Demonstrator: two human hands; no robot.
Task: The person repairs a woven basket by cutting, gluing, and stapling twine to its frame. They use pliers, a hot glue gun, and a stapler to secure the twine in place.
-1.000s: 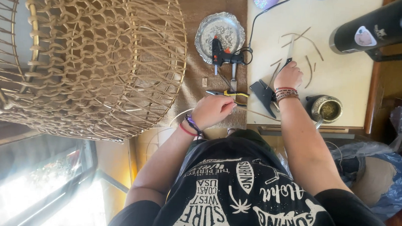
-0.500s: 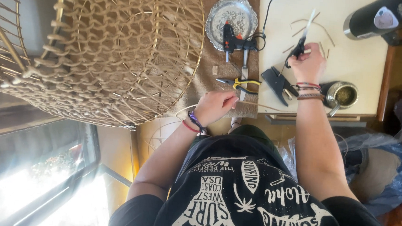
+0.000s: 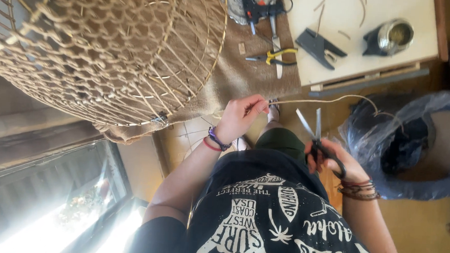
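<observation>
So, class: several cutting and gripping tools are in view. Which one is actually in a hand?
The scissors, blades open, in the right hand. The yellow-handled pliers and the black clip lie untouched on the work surfaces.

Pale table (image 3: 396, 53), beyond the scissors grip: black clip tool (image 3: 321, 46), metal cup (image 3: 394, 35), cane scraps (image 3: 320, 12). Burlap-covered surface (image 3: 243, 78) beyond the strand grip: yellow-handled pliers (image 3: 273, 56), glue gun (image 3: 255, 9), woven basket frame (image 3: 100, 46).
</observation>
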